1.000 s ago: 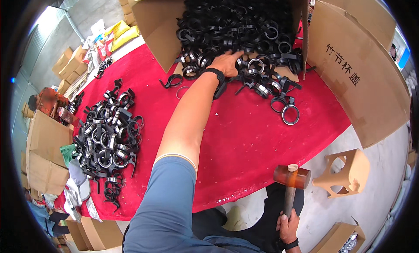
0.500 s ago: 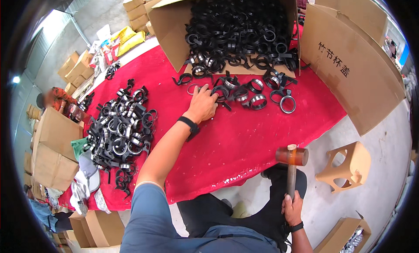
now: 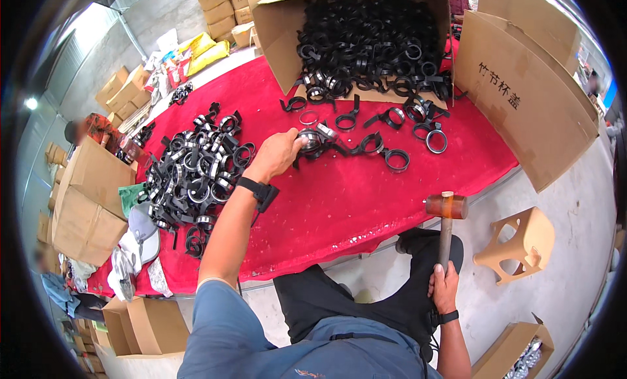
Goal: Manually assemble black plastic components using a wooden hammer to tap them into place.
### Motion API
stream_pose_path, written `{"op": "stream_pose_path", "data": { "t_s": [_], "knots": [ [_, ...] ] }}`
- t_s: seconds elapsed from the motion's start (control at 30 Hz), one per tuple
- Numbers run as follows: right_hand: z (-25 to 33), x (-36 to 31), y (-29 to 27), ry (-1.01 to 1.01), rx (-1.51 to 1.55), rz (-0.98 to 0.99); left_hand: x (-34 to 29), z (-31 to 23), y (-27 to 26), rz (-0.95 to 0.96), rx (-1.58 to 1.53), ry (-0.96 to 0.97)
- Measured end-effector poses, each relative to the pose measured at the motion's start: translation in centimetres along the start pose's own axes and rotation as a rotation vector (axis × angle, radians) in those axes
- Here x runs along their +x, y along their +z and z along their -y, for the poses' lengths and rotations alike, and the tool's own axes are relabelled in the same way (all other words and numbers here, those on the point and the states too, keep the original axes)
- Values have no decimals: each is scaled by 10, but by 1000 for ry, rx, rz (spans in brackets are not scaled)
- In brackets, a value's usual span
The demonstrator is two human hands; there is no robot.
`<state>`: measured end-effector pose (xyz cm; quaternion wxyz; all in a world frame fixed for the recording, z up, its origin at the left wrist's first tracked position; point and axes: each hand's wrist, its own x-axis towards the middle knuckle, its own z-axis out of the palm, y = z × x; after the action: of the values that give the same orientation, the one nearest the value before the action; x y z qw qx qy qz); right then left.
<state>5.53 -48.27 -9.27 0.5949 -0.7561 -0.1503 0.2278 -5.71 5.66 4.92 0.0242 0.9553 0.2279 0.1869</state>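
The left hand (image 3: 277, 154) is stretched over the desk (image 3: 339, 209), back upward, its fingers half curled against a black-and-silver ring (image 3: 309, 141) at mid-desk; whether it is gripped cannot be told. A mallet (image 3: 446, 235) is held by the right hand (image 3: 444, 284), fingers wrapped round its handle, before the near edge. The left side is occupied by a ring pile (image 3: 196, 166), the far edge by an open carton (image 3: 277, 42).

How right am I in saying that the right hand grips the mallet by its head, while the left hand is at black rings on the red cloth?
One thing is wrong: the right hand grips the mallet by its handle, leaving its brown head free, as the head camera view shows. The left hand is indeed at black rings on the red cloth.
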Motion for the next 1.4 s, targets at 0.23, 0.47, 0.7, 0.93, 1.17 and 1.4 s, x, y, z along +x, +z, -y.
{"op": "stream_pose_path", "data": {
  "t_s": [0.23,0.47,0.7,0.93,1.17,1.4],
  "knots": [
    [-1,1,-2,5,27,-5,-24,41,-23,551,-857,-297],
    [-6,1,-5,29,37,-12,-31,35,10,1064,-499,-277],
    [-7,3,-2,42,63,14,-62,1,8,154,93,-241],
    [-4,5,3,77,108,17,-142,-104,-15,401,-129,-528],
    [-15,3,0,17,108,92,-165,-122,35,17,-344,-673],
    [-17,-8,-16,48,82,5,-169,-134,30,191,-1107,-851]
  ]
}}
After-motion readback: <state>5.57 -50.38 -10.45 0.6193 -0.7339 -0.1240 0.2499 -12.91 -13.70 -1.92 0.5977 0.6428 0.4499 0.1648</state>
